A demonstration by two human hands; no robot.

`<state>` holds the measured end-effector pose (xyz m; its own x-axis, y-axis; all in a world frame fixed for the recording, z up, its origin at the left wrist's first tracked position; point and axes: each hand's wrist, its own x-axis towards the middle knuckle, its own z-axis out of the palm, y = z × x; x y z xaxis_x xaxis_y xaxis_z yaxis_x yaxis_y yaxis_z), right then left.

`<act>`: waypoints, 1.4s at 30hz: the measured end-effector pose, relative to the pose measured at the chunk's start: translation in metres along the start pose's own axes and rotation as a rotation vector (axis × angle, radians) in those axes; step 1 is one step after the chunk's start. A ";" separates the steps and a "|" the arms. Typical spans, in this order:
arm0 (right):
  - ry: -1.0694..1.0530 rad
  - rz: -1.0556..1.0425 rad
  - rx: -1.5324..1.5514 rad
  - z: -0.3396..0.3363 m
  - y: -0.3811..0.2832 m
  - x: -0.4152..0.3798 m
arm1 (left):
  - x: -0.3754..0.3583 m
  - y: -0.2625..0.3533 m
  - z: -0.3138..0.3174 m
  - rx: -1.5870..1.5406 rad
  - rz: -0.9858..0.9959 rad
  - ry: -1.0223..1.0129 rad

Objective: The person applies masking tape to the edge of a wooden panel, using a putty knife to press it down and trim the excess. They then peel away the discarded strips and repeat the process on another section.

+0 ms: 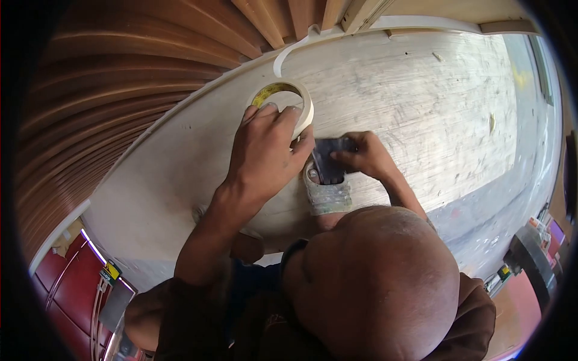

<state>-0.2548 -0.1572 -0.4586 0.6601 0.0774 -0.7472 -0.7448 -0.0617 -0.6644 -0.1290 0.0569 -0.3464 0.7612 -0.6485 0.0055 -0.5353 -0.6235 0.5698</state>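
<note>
Two hands at work on a curved pale panel (180,174): left hand (265,153) closed on a roll of masking tape (288,96), pressed to the panel w/ a loose tape strip (289,51) trailing toward the edge; right hand (364,156) gripping a small dark block (328,157), type unclear. Risks: roll slipping, so tape lifts or wrinkles; foot in a sandal (328,192) touching the block, likely to get scraped.

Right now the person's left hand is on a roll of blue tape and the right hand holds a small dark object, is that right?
Not quite. The head view shows the roll of tape under the left hand is cream-coloured, not blue. The rest holds: the right hand grips a small dark object.
</note>
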 end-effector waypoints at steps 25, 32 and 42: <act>1.297 -1.314 -0.437 0.026 -0.109 0.073 | -0.001 -0.004 -0.002 0.072 0.027 -0.022; 1.305 -1.402 -0.511 0.026 -0.106 0.086 | -0.006 -0.001 0.001 0.092 0.256 -0.103; 1.359 -1.459 -0.488 0.023 -0.103 0.096 | -0.008 -0.007 0.006 0.277 0.397 -0.182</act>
<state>-0.1172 -0.1209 -0.4613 0.4224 -0.3142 0.8502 0.2183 -0.8751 -0.4319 -0.1336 0.0639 -0.3552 0.4167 -0.9088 0.0202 -0.8658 -0.3900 0.3136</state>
